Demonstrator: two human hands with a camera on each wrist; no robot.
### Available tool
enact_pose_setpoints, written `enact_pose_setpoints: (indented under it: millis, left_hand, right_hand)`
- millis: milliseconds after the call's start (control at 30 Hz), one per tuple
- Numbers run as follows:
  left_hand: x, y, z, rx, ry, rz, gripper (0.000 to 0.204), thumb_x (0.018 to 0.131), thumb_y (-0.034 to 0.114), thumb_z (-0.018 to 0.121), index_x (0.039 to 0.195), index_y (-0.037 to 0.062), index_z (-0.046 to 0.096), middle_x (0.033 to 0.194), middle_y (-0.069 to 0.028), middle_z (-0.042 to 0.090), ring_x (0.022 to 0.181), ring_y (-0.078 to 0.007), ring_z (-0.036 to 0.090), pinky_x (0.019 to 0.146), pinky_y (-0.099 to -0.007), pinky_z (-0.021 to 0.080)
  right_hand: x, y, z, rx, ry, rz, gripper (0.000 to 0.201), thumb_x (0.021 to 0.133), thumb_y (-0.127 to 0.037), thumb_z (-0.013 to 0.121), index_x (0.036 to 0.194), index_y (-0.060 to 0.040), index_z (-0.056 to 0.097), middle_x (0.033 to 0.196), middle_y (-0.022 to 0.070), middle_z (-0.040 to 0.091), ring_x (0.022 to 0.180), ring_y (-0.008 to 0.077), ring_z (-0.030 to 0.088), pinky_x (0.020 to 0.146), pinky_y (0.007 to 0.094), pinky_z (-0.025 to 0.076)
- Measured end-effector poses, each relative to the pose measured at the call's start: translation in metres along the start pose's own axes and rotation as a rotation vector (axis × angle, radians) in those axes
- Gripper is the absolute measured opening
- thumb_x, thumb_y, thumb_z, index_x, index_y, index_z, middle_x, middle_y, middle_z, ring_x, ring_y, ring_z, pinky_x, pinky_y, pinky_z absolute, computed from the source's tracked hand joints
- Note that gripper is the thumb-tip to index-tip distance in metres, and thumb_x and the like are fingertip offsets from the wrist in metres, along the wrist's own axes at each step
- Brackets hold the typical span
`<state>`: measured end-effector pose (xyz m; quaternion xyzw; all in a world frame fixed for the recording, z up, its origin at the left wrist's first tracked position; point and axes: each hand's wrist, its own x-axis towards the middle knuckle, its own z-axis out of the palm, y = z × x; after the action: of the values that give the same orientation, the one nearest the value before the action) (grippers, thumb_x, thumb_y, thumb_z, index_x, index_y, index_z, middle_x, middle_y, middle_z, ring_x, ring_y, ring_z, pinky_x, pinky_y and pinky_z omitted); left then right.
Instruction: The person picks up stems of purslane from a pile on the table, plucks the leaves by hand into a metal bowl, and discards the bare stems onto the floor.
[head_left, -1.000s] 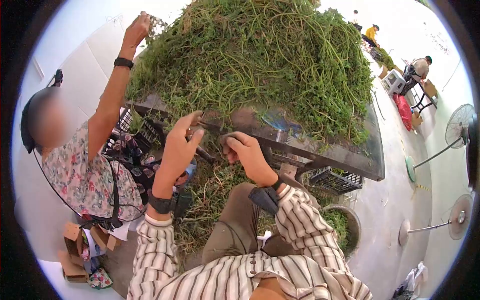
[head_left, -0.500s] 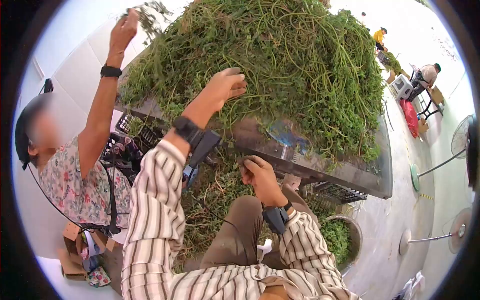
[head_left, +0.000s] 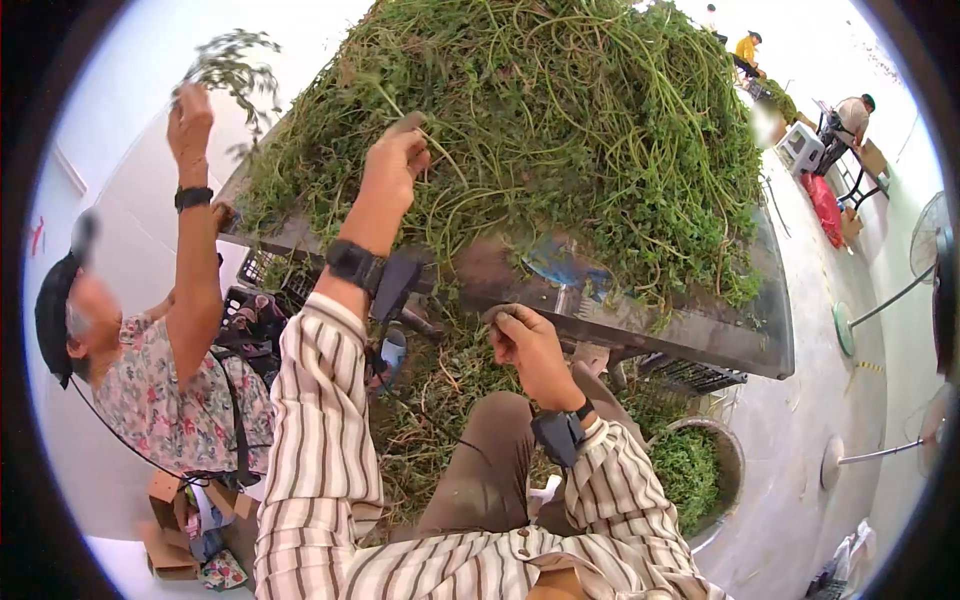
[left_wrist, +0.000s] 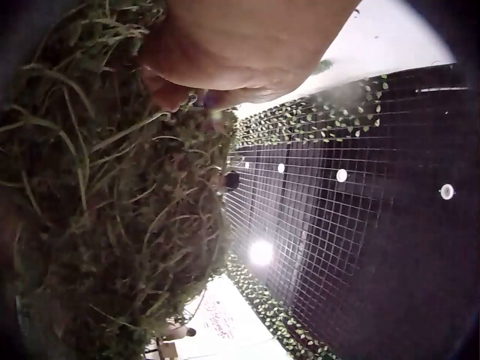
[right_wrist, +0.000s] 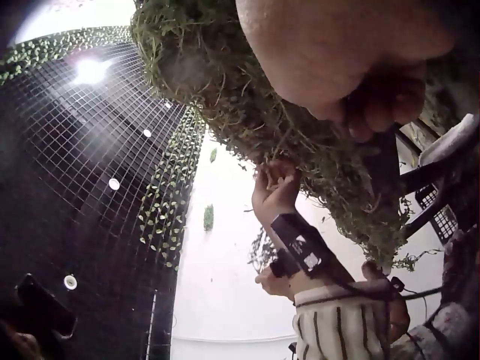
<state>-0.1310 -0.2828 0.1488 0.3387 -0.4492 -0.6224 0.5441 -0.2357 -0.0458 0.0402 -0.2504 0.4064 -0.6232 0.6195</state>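
Note:
A big heap of green leafy stems (head_left: 560, 110) covers the dark table (head_left: 700, 335). My left hand (head_left: 390, 175) is at the near face of the heap, pinching a thin green stem (left_wrist: 124, 135) between thumb and fingers. Lower and to the right, my right hand (head_left: 532, 350) is in front of the table's near edge. Its fingers are curled in, and nothing shows between them in the head or right wrist view.
At the left, another person (head_left: 190, 400) raises a leafy sprig (head_left: 240, 75). Loose stems (head_left: 445, 375) lie below the table. A round tub (head_left: 735, 465) of green leaves stands at my right, near black crates (head_left: 690, 372) and standing fans (head_left: 845, 330).
My left hand has gone from beside my right hand up to the heap, then drawn back slightly with a stem. My right hand has shifted slightly right and down. The other person's sprig has moved left.

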Motion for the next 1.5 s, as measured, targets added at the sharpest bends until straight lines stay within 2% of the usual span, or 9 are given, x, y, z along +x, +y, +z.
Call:
enact_pose_setpoints:
  millis: [267, 500, 667, 767, 933, 1000, 1033, 1267, 1500]
  left_hand:
    - [-0.086, 0.039, -0.016, -0.422, -0.080, 0.231, 0.028, 0.084, 0.000, 0.047, 0.112, -0.0040, 0.049, 0.107, -0.0099, 0.054, 0.098, -0.0188, 0.054, 0.088, -0.0281, 0.047]
    - [-0.184, -0.030, -0.025, -0.571, -0.111, -0.068, 0.033, 0.086, 0.000, 0.049, 0.118, -0.0044, 0.045, 0.114, -0.0108, 0.052, 0.103, -0.0195, 0.053, 0.090, -0.0275, 0.046]
    - [-0.212, -0.049, -0.043, -0.496, -0.042, -0.087, 0.032, 0.086, 0.002, 0.048, 0.118, -0.0046, 0.045, 0.113, -0.0107, 0.052, 0.100, -0.0186, 0.054, 0.088, -0.0274, 0.047]
    - [-0.218, -0.049, -0.051, -0.267, -0.019, -0.154, 0.030, 0.087, 0.006, 0.045, 0.117, -0.0020, 0.048, 0.112, -0.0123, 0.053, 0.094, -0.0158, 0.056, 0.079, -0.0243, 0.049]
    - [-0.233, -0.037, -0.058, 0.256, 0.061, -0.215, 0.029, 0.084, 0.007, 0.051, 0.113, 0.0048, 0.055, 0.107, -0.0107, 0.054, 0.075, -0.0088, 0.053, 0.058, -0.0198, 0.042]
    - [-0.241, -0.039, -0.053, 0.856, 0.091, 0.279, 0.034, 0.077, 0.001, 0.056, 0.112, 0.0054, 0.056, 0.105, -0.0072, 0.052, 0.073, -0.0079, 0.050, 0.057, -0.0212, 0.041]
    - [-0.242, -0.041, -0.053, 0.924, 0.066, 0.342, 0.041, 0.071, -0.003, 0.060, 0.110, 0.0059, 0.057, 0.104, -0.0058, 0.051, 0.076, -0.0118, 0.052, 0.059, -0.0236, 0.042]
    - [-0.236, -0.059, -0.055, 1.125, -0.108, 0.587, 0.032, 0.070, 0.001, 0.062, 0.101, 0.0053, 0.061, 0.086, -0.0117, 0.058, 0.082, -0.0278, 0.056, 0.068, -0.0333, 0.045]
    - [-0.241, -0.060, -0.055, 0.879, -0.062, 0.381, 0.010, 0.076, 0.001, 0.056, 0.084, 0.0000, 0.061, 0.073, -0.0132, 0.058, 0.068, -0.0306, 0.055, 0.064, -0.0350, 0.044]
  right_hand:
    - [0.001, -0.001, 0.010, 0.047, -0.094, -0.077, 0.017, 0.088, -0.015, 0.048, 0.094, -0.0019, 0.057, 0.068, 0.0004, 0.052, 0.055, 0.0067, 0.044, 0.050, 0.0208, 0.036]
    - [-0.015, -0.005, 0.041, 0.056, -0.139, -0.091, 0.044, 0.084, -0.011, 0.050, 0.125, -0.0023, 0.040, 0.075, 0.0018, 0.051, 0.059, 0.0085, 0.047, 0.055, 0.0226, 0.040]
    - [-0.008, 0.000, 0.032, 0.281, -0.137, -0.148, 0.034, 0.086, -0.012, 0.052, 0.117, -0.0002, 0.046, 0.076, 0.0032, 0.052, 0.061, 0.0092, 0.049, 0.053, 0.0254, 0.042]
    - [-0.002, 0.004, 0.031, 0.385, -0.086, -0.180, 0.015, 0.088, -0.013, 0.053, 0.096, -0.0009, 0.056, 0.074, 0.0045, 0.055, 0.056, 0.0095, 0.050, 0.052, 0.0255, 0.042]
    - [-0.003, 0.008, 0.036, 0.175, -0.005, -0.245, 0.014, 0.087, -0.013, 0.053, 0.093, -0.0002, 0.056, 0.070, 0.0043, 0.056, 0.052, 0.0081, 0.049, 0.047, 0.0236, 0.041]
    - [-0.005, 0.010, 0.038, 0.114, 0.007, -0.246, 0.014, 0.087, -0.013, 0.053, 0.091, 0.0001, 0.057, 0.068, 0.0042, 0.057, 0.051, 0.0076, 0.048, 0.046, 0.0229, 0.040]
    - [-0.007, 0.010, 0.040, 0.042, 0.008, -0.254, 0.014, 0.087, -0.013, 0.053, 0.089, 0.0002, 0.057, 0.067, 0.0039, 0.057, 0.050, 0.0072, 0.047, 0.045, 0.0222, 0.039]
    - [-0.013, 0.011, 0.047, -0.102, -0.054, -0.219, 0.013, 0.087, -0.012, 0.052, 0.084, -0.0007, 0.056, 0.062, 0.0023, 0.055, 0.044, 0.0061, 0.044, 0.042, 0.0198, 0.035]
    - [-0.010, 0.010, 0.044, -0.400, -0.058, -0.231, 0.019, 0.085, -0.016, 0.053, 0.074, -0.0004, 0.054, 0.059, -0.0014, 0.048, 0.051, 0.0044, 0.039, 0.045, 0.0220, 0.032]
